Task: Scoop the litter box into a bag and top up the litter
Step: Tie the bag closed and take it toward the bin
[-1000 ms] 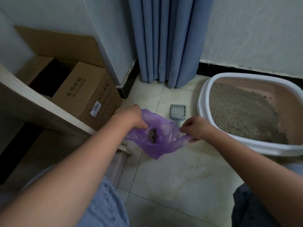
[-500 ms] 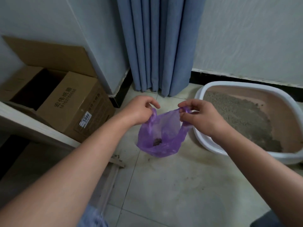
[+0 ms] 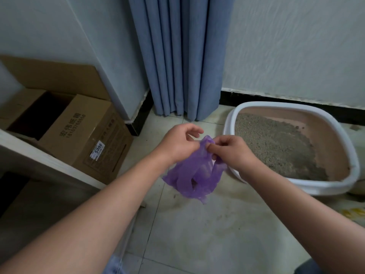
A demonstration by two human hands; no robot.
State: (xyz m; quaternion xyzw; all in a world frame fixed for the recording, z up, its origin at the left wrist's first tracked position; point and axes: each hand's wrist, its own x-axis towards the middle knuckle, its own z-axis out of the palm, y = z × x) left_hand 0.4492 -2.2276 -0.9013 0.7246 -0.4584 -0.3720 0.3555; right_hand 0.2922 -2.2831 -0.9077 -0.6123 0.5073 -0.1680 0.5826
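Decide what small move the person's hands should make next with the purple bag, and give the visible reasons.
Probably knot the bag shut. Both the left hand and the right hand pinch the gathered top of the purple bag, which hangs above the floor with a dark clump showing through near its bottom. The litter box beside it looks raked and part bare, so topping up likely follows.

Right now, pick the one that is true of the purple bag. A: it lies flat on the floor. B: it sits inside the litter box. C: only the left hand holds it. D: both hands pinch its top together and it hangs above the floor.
D: the left hand and right hand both pinch the gathered top of the bag, which hangs clear of the floor, beside the litter box.
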